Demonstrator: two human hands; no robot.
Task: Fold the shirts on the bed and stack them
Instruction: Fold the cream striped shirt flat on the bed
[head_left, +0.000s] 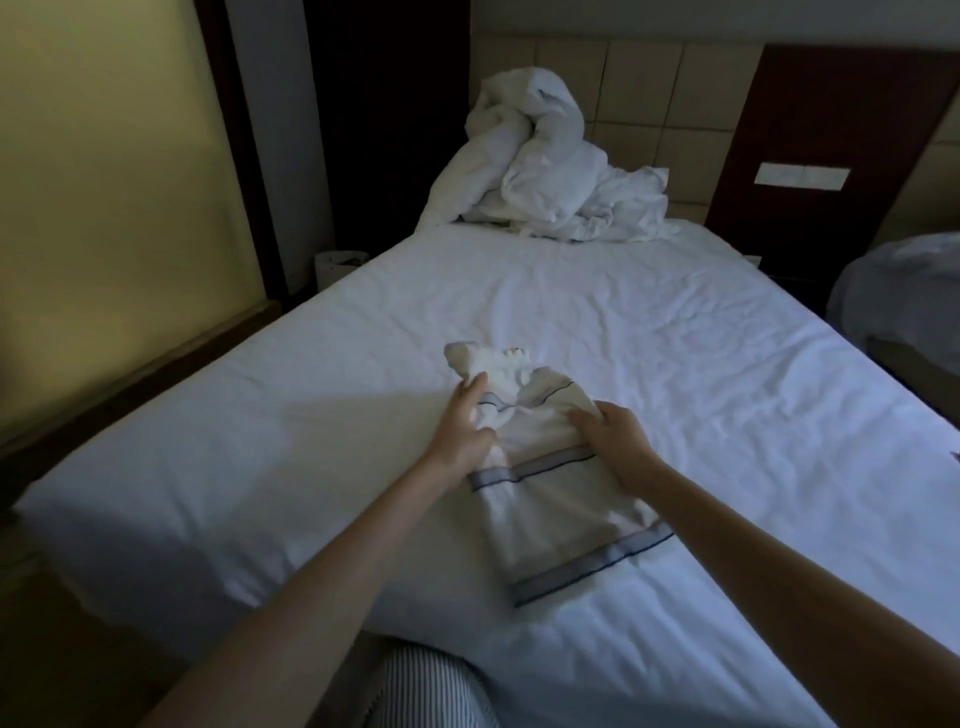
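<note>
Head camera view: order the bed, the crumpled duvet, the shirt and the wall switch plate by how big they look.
1. bed
2. duvet and shirt: they look about alike, and the shirt is nearer the camera, so I won't rank them
3. switch plate

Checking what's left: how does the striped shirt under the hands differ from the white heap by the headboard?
The shirt lies spread low, left hand and right hand holding it; the heap is bunched high, untouched. The shirt has blue-grey bands; the heap looks plain white. Both lie on the bed.
</note>
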